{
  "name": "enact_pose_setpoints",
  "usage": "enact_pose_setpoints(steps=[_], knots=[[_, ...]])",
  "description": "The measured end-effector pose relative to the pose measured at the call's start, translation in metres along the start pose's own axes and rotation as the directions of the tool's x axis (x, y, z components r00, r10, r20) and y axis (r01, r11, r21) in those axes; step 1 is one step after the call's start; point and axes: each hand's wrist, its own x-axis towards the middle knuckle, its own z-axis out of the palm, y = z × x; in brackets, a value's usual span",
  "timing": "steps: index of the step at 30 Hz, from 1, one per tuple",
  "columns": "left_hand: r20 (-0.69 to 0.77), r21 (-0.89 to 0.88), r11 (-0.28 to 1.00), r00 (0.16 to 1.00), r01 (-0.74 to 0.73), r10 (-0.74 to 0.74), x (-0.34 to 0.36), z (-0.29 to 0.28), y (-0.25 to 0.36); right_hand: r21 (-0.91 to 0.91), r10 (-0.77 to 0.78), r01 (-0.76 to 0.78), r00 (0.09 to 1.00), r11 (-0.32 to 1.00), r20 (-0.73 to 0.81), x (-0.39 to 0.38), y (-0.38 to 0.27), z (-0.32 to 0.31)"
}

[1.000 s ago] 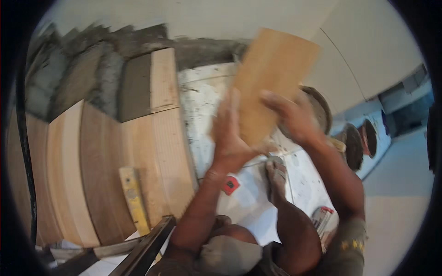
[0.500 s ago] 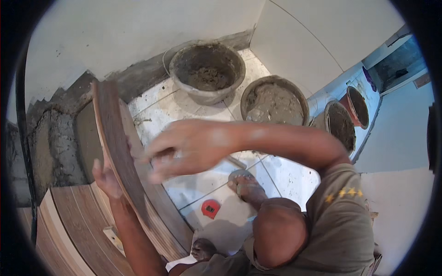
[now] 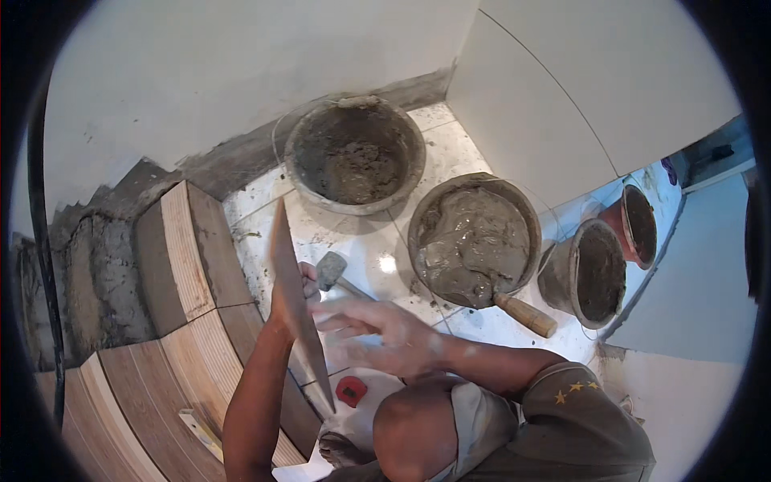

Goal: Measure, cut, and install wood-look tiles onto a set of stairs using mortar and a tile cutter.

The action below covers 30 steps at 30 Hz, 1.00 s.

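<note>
My left hand (image 3: 309, 279) grips a wood-look tile (image 3: 294, 301), held up nearly edge-on, with fingertips showing past its right side. My right hand (image 3: 384, 333) is just right of the tile, fingers apart and slightly blurred; whether they touch it I cannot tell. Beyond the tile, a mallet (image 3: 331, 270) with a grey head lies on the floor. A tub of wet mortar (image 3: 474, 241) stands ahead to the right, and a wooden-handled trowel (image 3: 526, 314) rests in it. Near my knee is a red tape measure (image 3: 351, 390).
Steps faced with wood-look tiles (image 3: 140, 386) run along the left, with a spirit level (image 3: 201, 434) on one. Rough mortar (image 3: 104, 273) shows behind them. A wider tub (image 3: 353, 157) stands by the wall; a grey bucket (image 3: 590, 273) and a red bucket (image 3: 630, 225) are at right.
The held tile has moved right, away from the steps, and turned edge-on, uncovering the end step. My right hand has come lower and nearer my body. The mallet and trowel now show.
</note>
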Motion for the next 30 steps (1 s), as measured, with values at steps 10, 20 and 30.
enact_pose_setpoints(steps=[10, 20, 30], knots=[[0.62, -0.443, 0.877, 0.77, 0.185, 0.15, 0.011, -0.027, -0.055, -0.869, 0.641, -0.453, 0.61, -0.202, -0.467, -0.103, -0.059, -0.108], [-0.106, -0.545, 0.811, 0.977, -0.213, 0.186, -0.015, 0.029, -0.05, -0.903, 0.631, -0.4, 0.664, -0.155, -0.402, -0.113, -0.102, -0.139], [-0.082, -0.524, 0.769, 0.921, -0.365, 0.381, -0.018, 0.073, -0.061, -0.221, 0.669, -0.9, 0.427, 0.374, -0.608, -0.175, -0.193, -0.14]])
